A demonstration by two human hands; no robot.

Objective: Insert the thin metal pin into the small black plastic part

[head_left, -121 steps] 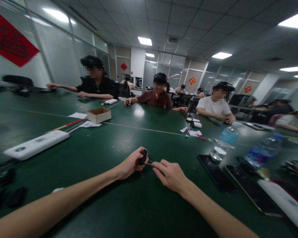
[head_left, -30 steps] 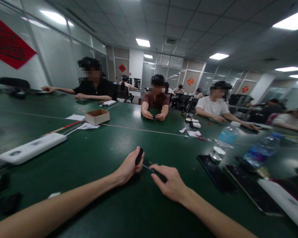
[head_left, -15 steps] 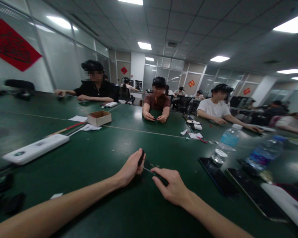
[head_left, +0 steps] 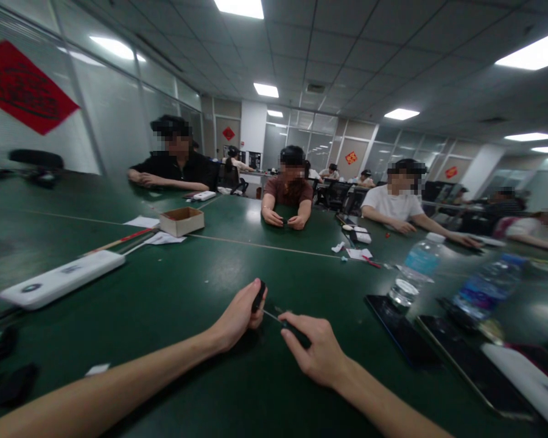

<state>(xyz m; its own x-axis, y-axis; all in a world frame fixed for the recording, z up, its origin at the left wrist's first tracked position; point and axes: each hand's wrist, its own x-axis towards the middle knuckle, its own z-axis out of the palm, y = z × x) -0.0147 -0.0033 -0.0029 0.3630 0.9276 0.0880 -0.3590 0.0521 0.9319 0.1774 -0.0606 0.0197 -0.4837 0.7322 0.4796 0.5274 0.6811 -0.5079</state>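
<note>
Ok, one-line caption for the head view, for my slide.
Left hand holds a small black object as the right hand points a thin-shafted black tool at it, over a green table.

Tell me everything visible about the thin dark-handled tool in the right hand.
This slim hand tool, possibly a small screwdriver, has a thin straight metallic shaft and a black handle. The right hand pinches the handle, its shaft angling toward a small black object in the left hand; whether the tip touches it is unclear.
</note>
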